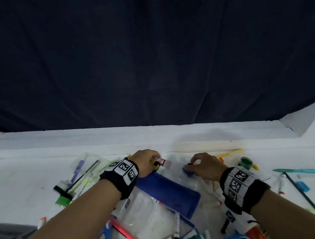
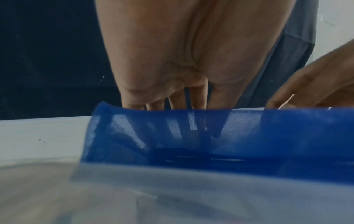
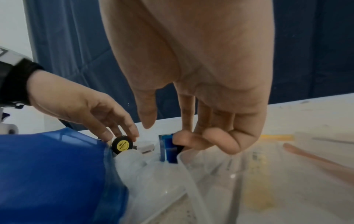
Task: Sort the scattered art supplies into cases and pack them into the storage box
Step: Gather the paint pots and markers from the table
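Note:
My left hand (image 1: pixel 154 160) pinches a small yellow poster-paint jar (image 1: pixel 155 165) by its black cap (image 3: pixel 122 144), at the far end of a blue pencil case (image 1: pixel 168 191). A pink-and-white eraser (image 1: pixel 165 162) lies just beside it. My right hand (image 1: pixel 193 166) curls its fingers (image 3: pixel 191 140) over a blue paint jar (image 3: pixel 170 149), with the thumb held off it. Both jars stand at the mouth of a clear plastic pouch (image 3: pixel 193 175). In the left wrist view the blue case (image 2: pixel 191 136) hides my left fingertips.
A green paint jar (image 1: pixel 245 162) and a yellow pen (image 1: pixel 230 152) lie to the right. Several pens, markers and pencils (image 1: pixel 124 231) are scattered along the near side of the white table (image 1: pixel 24 178). A green-capped marker bundle (image 1: pixel 64 196) sits at left. A dark curtain (image 1: pixel 147 53) hangs behind.

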